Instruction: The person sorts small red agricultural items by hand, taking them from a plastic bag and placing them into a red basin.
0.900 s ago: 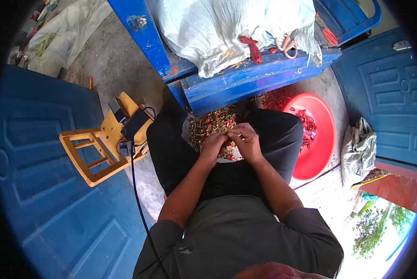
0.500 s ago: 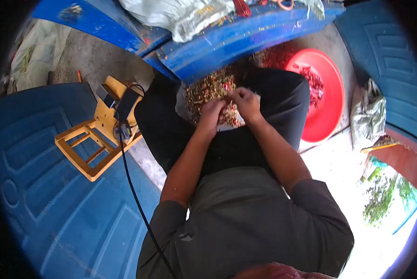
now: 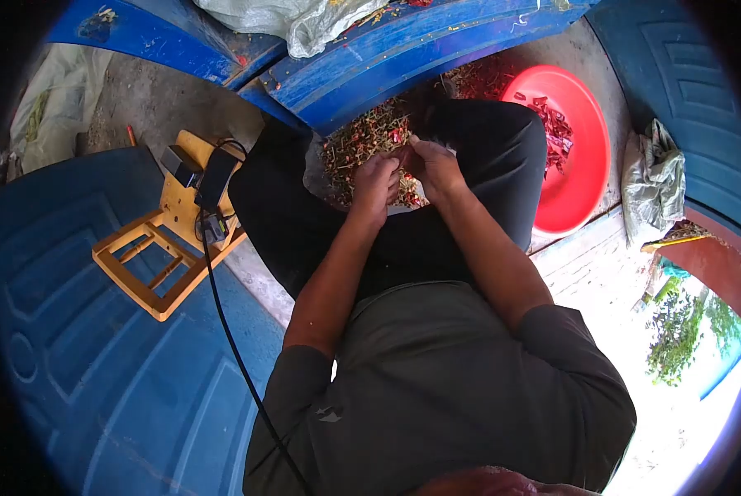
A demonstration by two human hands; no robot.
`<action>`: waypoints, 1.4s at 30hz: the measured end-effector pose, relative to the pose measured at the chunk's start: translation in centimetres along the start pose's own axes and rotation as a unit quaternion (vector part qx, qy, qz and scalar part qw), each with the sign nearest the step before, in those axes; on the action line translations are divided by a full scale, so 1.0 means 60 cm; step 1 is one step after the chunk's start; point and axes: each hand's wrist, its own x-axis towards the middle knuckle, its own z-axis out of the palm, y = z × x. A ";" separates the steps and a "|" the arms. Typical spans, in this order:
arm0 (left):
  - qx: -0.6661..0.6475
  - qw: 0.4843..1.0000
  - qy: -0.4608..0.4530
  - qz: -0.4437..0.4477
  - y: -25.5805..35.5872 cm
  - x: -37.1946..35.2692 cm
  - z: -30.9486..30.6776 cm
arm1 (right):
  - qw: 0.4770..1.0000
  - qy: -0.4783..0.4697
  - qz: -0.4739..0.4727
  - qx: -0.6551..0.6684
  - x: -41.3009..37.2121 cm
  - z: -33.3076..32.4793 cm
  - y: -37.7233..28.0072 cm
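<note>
Both hands meet above a heap of dried stems and red bits that lies between the knees. My left hand has its fingers curled, with the fingertips near the other hand. Thumb and fingers of my right hand are pinched together beside it. A dark reddish thing shows between the two hands, too small and blurred to name. A red basin with dark red dried pieces stands on the floor to the right of the knee.
Above the knees runs a blue wooden bench with a white sack on it. A wooden chair carrying dark devices and a cable stands at the left. Another sack lies right of the basin.
The view has shifted a little, so the bench and basin sit higher in it. The hands stay together above the heap, with the right hand's fingers slightly more stretched.
</note>
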 end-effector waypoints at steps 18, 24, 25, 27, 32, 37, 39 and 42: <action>-0.055 0.998 -0.014 0.028 0.026 -0.032 -0.031 | 0.911 -0.149 -0.209 -0.323 -0.062 0.016 -0.048; -0.015 0.998 -0.050 0.017 0.029 -0.045 -0.013 | 0.829 -0.121 -0.331 -0.435 -0.083 0.032 -0.075; -0.021 0.999 -0.029 0.022 0.041 -0.057 0.003 | 0.832 -0.065 -0.372 -0.407 -0.093 0.020 -0.104; -0.021 0.999 -0.026 0.020 0.024 -0.042 -0.019 | 0.811 0.062 -0.437 -0.385 -0.134 -0.003 -0.186; -0.009 0.999 -0.031 0.004 0.027 -0.043 -0.011 | 0.557 0.335 -0.490 -0.581 -0.164 -0.165 -0.349; 0.009 0.999 -0.046 -0.006 0.034 -0.048 0.001 | 0.754 0.183 -0.429 -0.463 -0.115 -0.045 -0.358; 0.000 0.999 -0.045 -0.005 0.034 -0.049 -0.007 | 0.798 0.105 -0.413 -0.427 -0.061 0.028 -0.360; -0.013 1.000 -0.026 0.004 0.029 -0.055 -0.030 | 0.770 0.089 -0.427 -0.465 0.021 0.130 -0.370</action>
